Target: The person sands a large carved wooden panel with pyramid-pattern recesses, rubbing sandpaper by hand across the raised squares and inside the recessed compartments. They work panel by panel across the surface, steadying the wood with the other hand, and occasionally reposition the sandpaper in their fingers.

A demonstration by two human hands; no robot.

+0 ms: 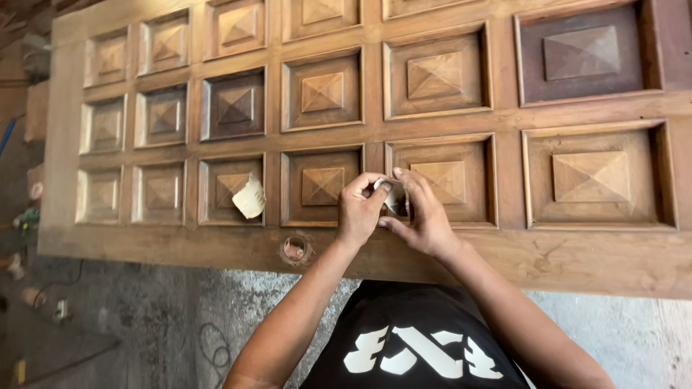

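A large wooden door (447,122) with many square raised panels lies flat in front of me. My left hand (360,209) and my right hand (422,212) meet over the door's near rail, both pinching one small folded piece of pale sandpaper (395,196) between thumb and fingers. The paper is partly hidden by my fingers. A second curled piece of pale sandpaper (249,197) lies loose on a panel to the left of my hands. A round lock hole (295,249) is cut in the near rail, just left of my left wrist.
The door's near edge (577,277) runs across the view above a grey concrete floor (144,317). A cable (213,353) and small items lie on the floor at the left. My dark shirt fills the bottom centre.
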